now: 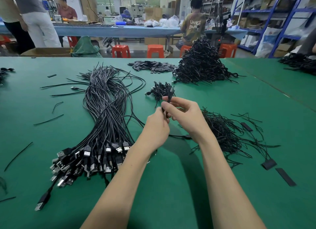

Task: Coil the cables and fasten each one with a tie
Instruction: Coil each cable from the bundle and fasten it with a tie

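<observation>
Above the middle of the green table [153,186], my left hand [156,128] and my right hand [184,112] both pinch one black cable [169,96]. Its connector end sticks up past my right fingers. A length of the same cable [179,136] trails on the table between my wrists. A long bundle of straight black USB cables [106,109] lies to the left, plugs toward me. Loose black wire ties [225,134] are heaped to the right. A small heap of coiled cables [160,92] lies just beyond my hands.
A tall pile of coiled cables [201,64] rises at the back right, with flat black strips [152,66] beside it. Stray ties and strips [285,176] are scattered over the table. Behind it are orange stools [154,51], people at another bench and blue shelving [273,15].
</observation>
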Demonstrator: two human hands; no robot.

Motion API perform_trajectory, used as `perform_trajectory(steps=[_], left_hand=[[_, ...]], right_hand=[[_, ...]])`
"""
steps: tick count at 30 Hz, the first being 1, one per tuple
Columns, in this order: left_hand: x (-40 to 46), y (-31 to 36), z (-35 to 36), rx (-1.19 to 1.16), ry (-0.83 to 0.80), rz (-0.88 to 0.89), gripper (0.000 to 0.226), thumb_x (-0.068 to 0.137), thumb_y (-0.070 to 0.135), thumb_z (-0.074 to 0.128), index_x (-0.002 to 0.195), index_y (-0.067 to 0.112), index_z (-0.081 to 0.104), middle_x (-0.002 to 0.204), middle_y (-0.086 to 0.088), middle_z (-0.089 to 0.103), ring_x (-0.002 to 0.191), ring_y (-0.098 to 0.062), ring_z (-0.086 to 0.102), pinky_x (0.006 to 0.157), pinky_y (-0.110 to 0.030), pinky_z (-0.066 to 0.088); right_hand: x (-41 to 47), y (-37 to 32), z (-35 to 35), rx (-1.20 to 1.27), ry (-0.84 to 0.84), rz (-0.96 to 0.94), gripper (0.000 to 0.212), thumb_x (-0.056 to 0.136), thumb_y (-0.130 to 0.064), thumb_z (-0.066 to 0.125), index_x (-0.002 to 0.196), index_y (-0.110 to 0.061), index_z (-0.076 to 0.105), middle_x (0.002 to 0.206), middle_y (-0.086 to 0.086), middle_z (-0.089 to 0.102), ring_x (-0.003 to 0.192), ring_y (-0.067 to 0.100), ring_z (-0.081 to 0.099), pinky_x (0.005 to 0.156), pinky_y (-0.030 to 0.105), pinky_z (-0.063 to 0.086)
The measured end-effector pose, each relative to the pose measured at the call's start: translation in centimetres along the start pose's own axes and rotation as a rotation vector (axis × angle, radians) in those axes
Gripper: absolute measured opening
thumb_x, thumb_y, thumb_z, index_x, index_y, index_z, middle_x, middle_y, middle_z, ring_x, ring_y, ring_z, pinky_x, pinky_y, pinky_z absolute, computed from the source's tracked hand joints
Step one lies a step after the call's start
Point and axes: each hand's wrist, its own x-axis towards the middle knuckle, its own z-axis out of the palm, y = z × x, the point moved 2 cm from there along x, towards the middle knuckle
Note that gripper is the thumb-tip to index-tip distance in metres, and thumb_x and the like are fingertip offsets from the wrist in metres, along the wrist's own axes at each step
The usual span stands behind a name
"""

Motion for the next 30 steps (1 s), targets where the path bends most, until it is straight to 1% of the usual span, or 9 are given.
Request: perform_trajectory(steps=[3, 7, 10, 12, 15, 19, 23, 26, 30], left_hand=[[-0.2, -0.3, 0.4, 0.023, -0.081, 0.032, 0.017, 0.104, 0.015, 0.032, 0.108, 0.019, 0.048, 0.086, 0.007, 0.059, 0.071, -0.008, 0.053, 0.054, -0.010, 0.038], [-0.5, -0.2, 1.0, -0.131, -0.146, -0.008, 0.015, 0.107, 0.029, 0.032, 0.109, 0.018, 0.043, 0.085, -0.002, 0.063, 0.059, -0.005, 0.053, 0.049, -0.018, 0.037], [-0.7, -0.2, 1.6, -0.338, -0.031, -0.048, 0.008, 0.107, 0.030, 0.033, 0.100, 0.027, 0.035, 0.087, -0.007, 0.063, 0.063, 0.004, 0.060, 0.057, -0.022, 0.043], [-0.8, -0.6, 2.4, -0.441, 0.047, -0.102, 0.013, 0.107, 0.026, 0.032, 0.094, 0.024, 0.033, 0.089, -0.011, 0.062, 0.071, -0.010, 0.062, 0.066, -0.036, 0.045], [-1.0, -1.3, 3.5, -0.636, 0.130, -0.254, 0.016, 0.108, 0.022, 0.032, 0.092, 0.021, 0.034, 0.088, -0.006, 0.055, 0.065, -0.009, 0.051, 0.057, -0.026, 0.041], [-1.0, -2.1, 3.7, -0.785, 0.243, -0.353, 0.019, 0.109, 0.019, 0.029, 0.090, 0.023, 0.033, 0.083, -0.002, 0.052, 0.059, -0.007, 0.047, 0.048, -0.017, 0.035], [-0.8, -2.1, 3.6, -0.813, 0.278, -0.345, 0.019, 0.109, 0.018, 0.029, 0.090, 0.023, 0.033, 0.082, -0.002, 0.053, 0.058, -0.007, 0.046, 0.049, -0.017, 0.035], [-0.8, -2.1, 3.7, -0.809, 0.260, -0.336, 0.018, 0.108, 0.018, 0.029, 0.091, 0.023, 0.034, 0.081, -0.001, 0.053, 0.057, -0.006, 0.046, 0.050, -0.017, 0.036], [-0.6, -2.2, 3.7, -0.824, 0.261, -0.341, 0.018, 0.108, 0.018, 0.029, 0.091, 0.022, 0.033, 0.081, -0.001, 0.052, 0.058, -0.008, 0.045, 0.049, -0.018, 0.035]], right_hand=[[0.0, 0.4, -0.1, -0.099, 0.049, -0.002, 0.009, 0.085, -0.026, 0.081, 0.085, -0.017, 0.079, 0.068, -0.005, 0.068, 0.059, 0.012, 0.056, 0.065, 0.027, 0.046], [0.1, 1.6, -0.9, -0.099, 0.207, 0.049, 0.031, 0.080, -0.032, 0.084, 0.063, -0.010, 0.070, 0.047, -0.006, 0.047, 0.050, 0.015, 0.037, 0.055, 0.028, 0.031], [0.1, 2.1, -0.7, -0.076, 0.284, 0.100, 0.037, 0.075, -0.036, 0.088, 0.055, -0.016, 0.065, 0.046, -0.007, 0.049, 0.047, 0.014, 0.041, 0.052, 0.025, 0.033], [0.2, 2.3, -0.4, -0.023, 0.258, 0.128, 0.028, 0.078, -0.036, 0.087, 0.063, -0.017, 0.072, 0.052, -0.006, 0.060, 0.046, 0.012, 0.053, 0.053, 0.023, 0.042], [0.2, 2.6, -0.5, -0.024, 0.205, 0.174, 0.023, 0.090, -0.043, 0.073, 0.084, -0.021, 0.077, 0.067, -0.008, 0.072, 0.055, 0.011, 0.060, 0.059, 0.026, 0.048], [1.2, 2.9, -2.3, -0.432, 0.299, 0.093, 0.015, 0.096, -0.031, 0.063, 0.091, -0.024, 0.075, 0.083, -0.008, 0.075, 0.073, 0.008, 0.066, 0.067, 0.020, 0.049], [5.1, 2.8, -3.4, -0.842, 0.284, 0.096, 0.025, 0.095, -0.022, 0.055, 0.112, -0.024, 0.073, 0.106, -0.002, 0.074, 0.105, 0.022, 0.064, 0.078, 0.029, 0.050], [8.0, 3.5, -3.0, -1.140, 0.084, 0.157, 0.039, 0.098, -0.023, 0.050, 0.136, -0.021, 0.058, 0.137, 0.008, 0.059, 0.133, 0.030, 0.043, 0.099, 0.042, 0.046], [9.4, 4.9, -2.5, -1.271, -0.151, 0.286, 0.044, 0.100, -0.026, 0.044, 0.142, -0.013, 0.050, 0.147, 0.012, 0.049, 0.134, 0.034, 0.044, 0.108, 0.047, 0.042]])
